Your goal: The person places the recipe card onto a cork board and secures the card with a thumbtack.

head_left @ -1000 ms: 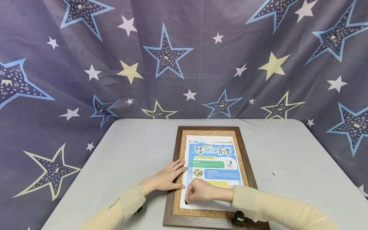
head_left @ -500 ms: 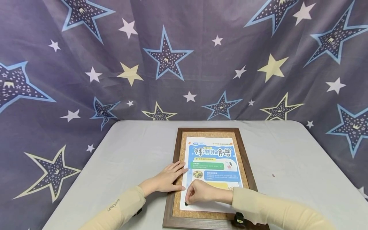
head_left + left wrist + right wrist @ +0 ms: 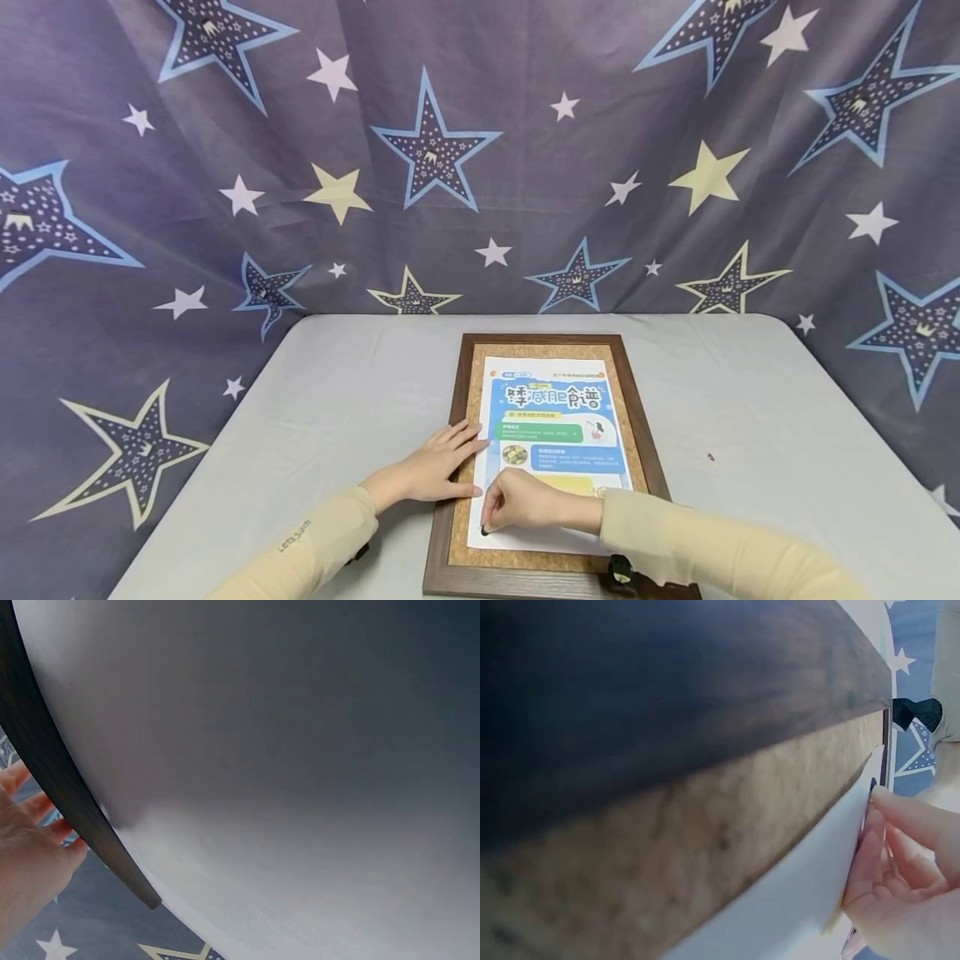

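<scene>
Head view: poster (image 3: 555, 433) is laid on a framed corkboard (image 3: 459, 533) on the grey surface (image 3: 337, 400). Left hand (image 3: 438, 467) is spread flat, released, on the frame's left edge. Right hand (image 3: 517, 504) is pinched on a dark pin (image 3: 486, 530) at the poster's near-left corner. Right wrist view: fingertips (image 3: 900, 814) are seen pressed at the paper's edge.

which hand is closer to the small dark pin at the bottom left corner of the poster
Right. The right hand pinches the dark pin at the poster corner; the left hand lies flat farther up, across the frame's left edge.
</scene>
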{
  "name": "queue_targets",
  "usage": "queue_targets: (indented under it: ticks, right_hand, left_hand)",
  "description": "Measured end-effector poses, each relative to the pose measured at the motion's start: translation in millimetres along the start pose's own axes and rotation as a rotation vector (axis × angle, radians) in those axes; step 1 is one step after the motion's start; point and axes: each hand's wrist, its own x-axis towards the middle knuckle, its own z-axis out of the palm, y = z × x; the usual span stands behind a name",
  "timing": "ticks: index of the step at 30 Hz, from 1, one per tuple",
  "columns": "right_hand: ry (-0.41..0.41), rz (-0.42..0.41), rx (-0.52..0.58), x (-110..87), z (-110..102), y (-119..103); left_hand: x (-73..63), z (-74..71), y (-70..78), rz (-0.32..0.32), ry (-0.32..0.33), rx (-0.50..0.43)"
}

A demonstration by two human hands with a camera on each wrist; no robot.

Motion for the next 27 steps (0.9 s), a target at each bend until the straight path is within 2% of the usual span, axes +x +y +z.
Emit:
queue_targets:
  ticks: [10, 15, 21, 27]
  right_hand:
    - [-0.084, 0.004, 0.12, -5.6, -11.2, 5.9]
    - [-0.123, -0.025, 0.188, -9.3, -22.1, 11.1]
    - [-0.099, -0.04, 0.226, -16.0, -32.3, 14.4]
    - [-0.064, -0.058, 0.205, -22.1, -37.7, 17.5]
  left_hand:
    - [-0.7, 0.4, -0.7, -0.005, 0.002, -0.005]
    - [-0.3, 0.5, -0.7, 0.001, 0.007, -0.001]
    - [0.5, 1.1, -1.4, 0.002, 0.011, 0.008]
    - [1.0, 1.6, -1.1, -0.007, -0.002, 0.003]
